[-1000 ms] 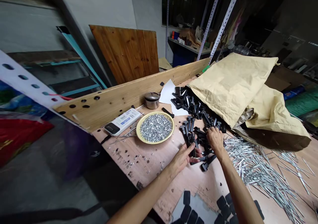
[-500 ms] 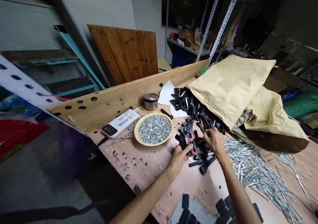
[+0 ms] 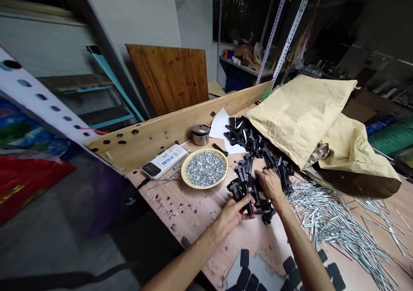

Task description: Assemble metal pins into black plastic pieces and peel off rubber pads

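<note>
Shifted leftward since the earlier frame: right grip [image 3: 271,185], bent over loose black parts [image 3: 284,171]; hold, I cannot tell. Left grip [image 3: 235,211]: closed around my black bundle [image 3: 239,191], long axes pointing away. Loose stock: counter [image 3: 206,203], right of bundle, nearer right grip.

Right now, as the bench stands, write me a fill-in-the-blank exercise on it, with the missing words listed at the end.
1. The left hand holds parts whose colour is ____.
2. The small metal pot behind the bowl is covered by its ____.
3. The hand nearer the metal rods is the person's ____ one.
4. In the picture, the bowl stands to the ____ of the paper bag.

Missing words: black; lid; right; left.
</note>
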The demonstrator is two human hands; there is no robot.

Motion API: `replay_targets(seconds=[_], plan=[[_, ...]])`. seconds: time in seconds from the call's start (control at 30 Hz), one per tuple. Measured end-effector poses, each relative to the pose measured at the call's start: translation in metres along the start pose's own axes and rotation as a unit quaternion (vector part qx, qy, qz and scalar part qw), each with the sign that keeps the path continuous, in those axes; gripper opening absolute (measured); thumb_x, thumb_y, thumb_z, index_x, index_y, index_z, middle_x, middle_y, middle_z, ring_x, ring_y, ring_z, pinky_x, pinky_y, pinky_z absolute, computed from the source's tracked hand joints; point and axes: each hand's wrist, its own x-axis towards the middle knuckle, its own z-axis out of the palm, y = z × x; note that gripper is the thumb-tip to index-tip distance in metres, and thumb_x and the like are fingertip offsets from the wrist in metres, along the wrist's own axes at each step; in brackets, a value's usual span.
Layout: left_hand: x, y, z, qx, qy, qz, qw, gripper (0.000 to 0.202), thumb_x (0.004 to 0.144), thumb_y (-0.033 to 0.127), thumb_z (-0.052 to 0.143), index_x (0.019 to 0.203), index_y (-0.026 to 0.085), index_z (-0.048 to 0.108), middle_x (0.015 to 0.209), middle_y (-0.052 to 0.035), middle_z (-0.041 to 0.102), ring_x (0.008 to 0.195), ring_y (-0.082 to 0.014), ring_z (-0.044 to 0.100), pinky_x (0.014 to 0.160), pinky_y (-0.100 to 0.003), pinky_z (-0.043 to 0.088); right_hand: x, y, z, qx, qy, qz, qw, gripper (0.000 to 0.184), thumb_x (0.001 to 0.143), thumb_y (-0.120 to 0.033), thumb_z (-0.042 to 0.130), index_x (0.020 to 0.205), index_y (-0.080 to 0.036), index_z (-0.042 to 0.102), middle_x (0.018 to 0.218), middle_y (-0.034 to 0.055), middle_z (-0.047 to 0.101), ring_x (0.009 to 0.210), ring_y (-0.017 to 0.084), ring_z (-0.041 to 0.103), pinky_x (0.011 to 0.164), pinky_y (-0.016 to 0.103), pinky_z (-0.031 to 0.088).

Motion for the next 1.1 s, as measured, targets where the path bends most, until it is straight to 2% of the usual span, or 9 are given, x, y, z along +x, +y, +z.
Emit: replay_targets(seconds=[0.13,0.23,0.37,0.47,0.67,0.77,0.87,0.97,1.1], plan=[[-0.001,-0.003,0.001,-0.056,0.004,-0.018,0.998,0.035,0.067,0.015,0.077,0.1,0.014,0.064,0.065,0.0003,0.062,0.055,-0.0111,0.058,0.06,-0.033,0.056,-0.034,-0.012,-0.002,0.147,0.244,0.047,0.957,0.021,0.088,-0.019,0.044,0.103,-0.017,0.058,0.095,0.0086,0.063,0.083,0.019,0.058,0.074,0.031,0.049],[0.002,-0.009,0.006,-0.103,0.022,-0.004,0.994,0.023,0.067,0.017,0.077,0.087,0.013,0.067,0.064,-0.0001,0.063,0.058,-0.0117,0.059,0.068,-0.034,0.056,-0.07,-0.036,0.008,0.29,0.316,0.08,0.9,0.011,0.087,-0.028,0.05,0.089,-0.019,0.056,0.085,0.0049,0.062,0.073,0.017,0.059,0.063,0.03,0.051],[0.008,-0.013,0.005,-0.108,0.037,0.019,0.993,0.025,0.057,0.025,0.083,0.07,0.009,0.068,0.074,-0.0073,0.069,0.074,-0.0172,0.064,0.075,-0.03,0.052,-0.099,-0.058,0.024,0.352,0.253,0.017,0.901,0.01,0.083,-0.029,0.056,0.077,-0.021,0.057,0.087,0.0061,0.064,0.085,0.02,0.06,0.071,0.033,0.051],[0.01,-0.008,-0.001,-0.052,0.049,0.002,0.997,0.026,0.049,0.02,0.086,0.066,0.009,0.069,0.072,-0.0074,0.07,0.072,-0.0177,0.064,0.07,-0.028,0.052,-0.089,-0.044,0.023,0.375,0.151,-0.035,0.914,0.015,0.085,-0.033,0.052,0.08,-0.022,0.062,0.086,0.0056,0.067,0.092,0.022,0.06,0.077,0.035,0.049],[0.009,-0.008,-0.003,0.071,0.039,0.049,0.996,0.037,0.046,0.026,0.086,0.078,0.013,0.071,0.082,-0.0072,0.069,0.074,-0.0187,0.063,0.048,-0.022,0.051,-0.007,0.0,0.018,0.201,0.037,0.163,0.965,0.026,0.082,-0.029,0.053,0.104,-0.018,0.061,0.09,0.0066,0.069,0.083,0.021,0.062,0.071,0.031,0.045],[0.008,-0.011,-0.002,0.112,0.032,0.085,0.99,0.04,0.045,0.031,0.086,0.077,0.013,0.069,0.08,-0.0062,0.067,0.07,-0.0184,0.062,0.04,-0.02,0.047,0.021,-0.004,0.019,0.112,-0.045,0.166,0.979,0.039,0.081,-0.019,0.053,0.12,-0.019,0.053,0.096,0.0078,0.068,0.091,0.022,0.062,0.072,0.029,0.044],[0.009,-0.009,-0.003,0.085,0.023,0.088,0.992,0.041,0.045,0.033,0.086,0.076,0.013,0.067,0.071,-0.0032,0.064,0.064,-0.0158,0.059,0.04,-0.022,0.048,0.022,-0.008,0.009,0.125,0.008,0.167,0.978,0.045,0.08,-0.015,0.05,0.125,-0.02,0.049,0.102,0.0093,0.066,0.089,0.022,0.063,0.072,0.03,0.045],[0.01,-0.005,-0.003,0.023,0.046,0.072,0.996,0.036,0.047,0.031,0.086,0.071,0.013,0.066,0.066,-0.0011,0.061,0.062,-0.0135,0.056,0.045,-0.024,0.051,-0.003,-0.01,-0.006,0.268,0.192,0.199,0.923,0.039,0.081,-0.024,0.051,0.12,-0.017,0.05,0.099,0.0093,0.065,0.084,0.021,0.063,0.072,0.032,0.048],[0.009,-0.012,0.004,-0.02,0.058,0.077,0.995,0.028,0.056,0.029,0.082,0.074,0.014,0.068,0.071,-0.0022,0.064,0.069,-0.0152,0.059,0.056,-0.027,0.053,-0.059,-0.034,-0.005,0.513,0.296,0.222,0.775,0.033,0.076,-0.04,0.063,0.098,-0.019,0.049,0.088,0.0052,0.064,0.072,0.017,0.063,0.062,0.03,0.052]])
